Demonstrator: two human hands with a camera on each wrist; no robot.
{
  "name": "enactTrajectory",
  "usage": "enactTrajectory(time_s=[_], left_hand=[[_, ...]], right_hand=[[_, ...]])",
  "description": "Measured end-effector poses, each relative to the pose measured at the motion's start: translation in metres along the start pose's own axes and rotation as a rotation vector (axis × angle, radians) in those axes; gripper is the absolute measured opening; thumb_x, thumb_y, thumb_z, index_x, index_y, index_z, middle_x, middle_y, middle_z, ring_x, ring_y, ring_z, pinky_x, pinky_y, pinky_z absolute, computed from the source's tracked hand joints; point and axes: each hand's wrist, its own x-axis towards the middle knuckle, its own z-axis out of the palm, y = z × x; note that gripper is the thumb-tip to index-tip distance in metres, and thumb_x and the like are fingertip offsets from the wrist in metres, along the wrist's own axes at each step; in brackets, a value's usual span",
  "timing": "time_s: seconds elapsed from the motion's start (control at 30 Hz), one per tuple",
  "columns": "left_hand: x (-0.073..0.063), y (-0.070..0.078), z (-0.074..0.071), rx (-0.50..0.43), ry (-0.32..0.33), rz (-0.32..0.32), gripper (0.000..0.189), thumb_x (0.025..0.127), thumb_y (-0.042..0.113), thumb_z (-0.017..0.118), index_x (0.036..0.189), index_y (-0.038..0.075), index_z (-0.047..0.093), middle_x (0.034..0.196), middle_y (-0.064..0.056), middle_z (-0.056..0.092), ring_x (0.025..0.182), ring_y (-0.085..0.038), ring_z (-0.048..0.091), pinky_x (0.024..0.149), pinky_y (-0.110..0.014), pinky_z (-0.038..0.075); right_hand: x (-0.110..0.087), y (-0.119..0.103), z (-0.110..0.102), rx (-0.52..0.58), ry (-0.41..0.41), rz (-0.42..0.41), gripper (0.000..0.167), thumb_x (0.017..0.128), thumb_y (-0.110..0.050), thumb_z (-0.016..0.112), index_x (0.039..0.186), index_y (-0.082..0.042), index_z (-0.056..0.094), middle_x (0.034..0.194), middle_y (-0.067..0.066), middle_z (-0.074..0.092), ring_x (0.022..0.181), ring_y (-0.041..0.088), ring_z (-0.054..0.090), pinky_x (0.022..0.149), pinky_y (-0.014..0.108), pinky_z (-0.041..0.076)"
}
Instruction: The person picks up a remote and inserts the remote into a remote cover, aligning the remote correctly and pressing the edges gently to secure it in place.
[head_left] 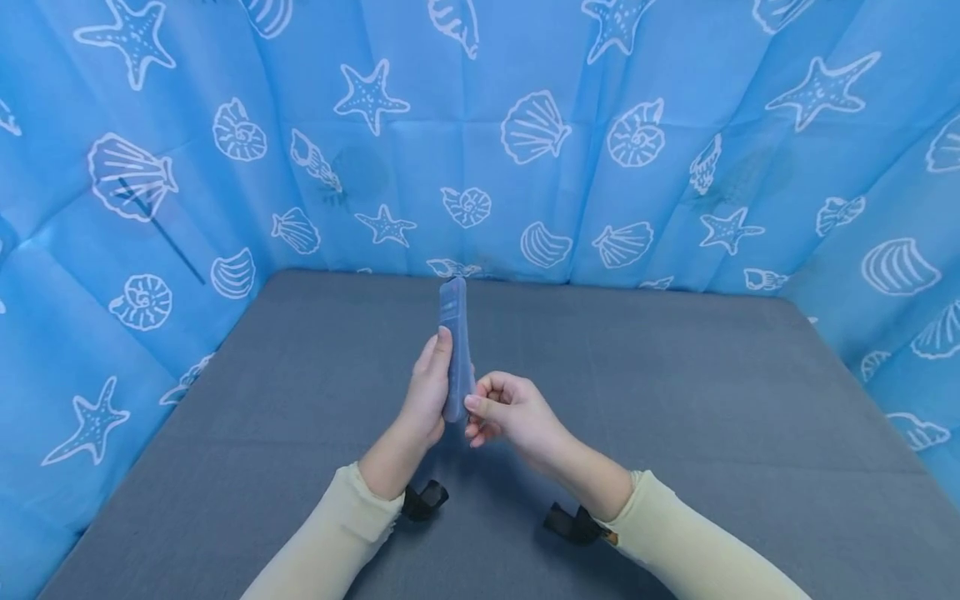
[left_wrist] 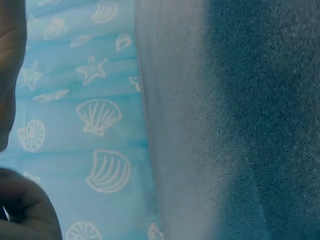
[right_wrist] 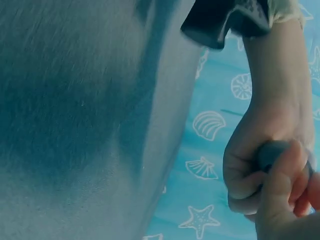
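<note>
A long, narrow, translucent blue-grey plastic case (head_left: pixel 454 321) stands tilted on end above the table, between the two hands. My left hand (head_left: pixel 426 387) grips it along its left side, the thumb lying up along the edge. At its lower end, my right hand (head_left: pixel 517 414) pinches the near right corner between thumb and curled fingers. The right wrist view shows the rounded end of the case (right_wrist: pixel 272 151) inside the curled left hand (right_wrist: pixel 240 167), with right-hand fingers in front. Only dark parts of the hands edge into the left wrist view, where the case is hidden.
A grey cloth-covered table (head_left: pixel 675 400) spreads under both arms. Blue curtains (head_left: pixel 465 150) printed with white shells and starfish hang behind it and at both sides. Black wrist mounts (head_left: pixel 424 500) hang below the cream sleeves.
</note>
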Motion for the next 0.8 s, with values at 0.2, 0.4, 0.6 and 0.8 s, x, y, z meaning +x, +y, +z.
enactTrajectory(time_s=[0.2, 0.4, 0.6, 0.8], left_hand=[[0.002, -0.002, 0.002, -0.051, 0.040, 0.020, 0.051, 0.101, 0.056, 0.034, 0.104, 0.007, 0.049, 0.078, -0.002, 0.051, 0.065, -0.012, 0.051, 0.066, -0.028, 0.043], [0.003, -0.003, -0.001, -0.127, 0.047, -0.060, 0.056, 0.098, 0.062, 0.034, 0.103, 0.009, 0.049, 0.077, -0.001, 0.052, 0.064, -0.011, 0.052, 0.065, -0.026, 0.044], [0.001, 0.001, -0.004, -0.160, 0.011, -0.083, 0.053, 0.098, 0.062, 0.035, 0.094, 0.010, 0.048, 0.071, 0.001, 0.051, 0.057, -0.010, 0.051, 0.058, -0.023, 0.043], [-0.002, 0.002, -0.005, -0.153, 0.007, -0.117, 0.052, 0.099, 0.060, 0.034, 0.097, 0.010, 0.047, 0.073, 0.000, 0.050, 0.060, -0.010, 0.051, 0.059, -0.023, 0.043]], right_hand=[[0.000, -0.002, 0.007, -0.031, 0.126, -0.052, 0.015, 0.095, 0.002, 0.057, 0.081, 0.001, 0.053, 0.070, 0.004, 0.054, 0.057, 0.011, 0.052, 0.053, 0.022, 0.049], [-0.001, 0.000, 0.012, 0.105, 0.136, -0.029, 0.019, 0.098, 0.001, 0.052, 0.080, -0.004, 0.053, 0.063, 0.002, 0.062, 0.050, 0.008, 0.053, 0.047, 0.019, 0.040], [0.002, 0.004, 0.010, 0.078, 0.028, -0.077, 0.019, 0.101, -0.002, 0.045, 0.083, -0.005, 0.049, 0.061, -0.001, 0.050, 0.045, 0.006, 0.041, 0.047, 0.020, 0.032], [0.005, 0.007, 0.002, -0.014, -0.101, -0.137, 0.016, 0.102, -0.002, 0.045, 0.086, -0.003, 0.044, 0.068, -0.001, 0.043, 0.051, 0.007, 0.034, 0.051, 0.022, 0.029]])
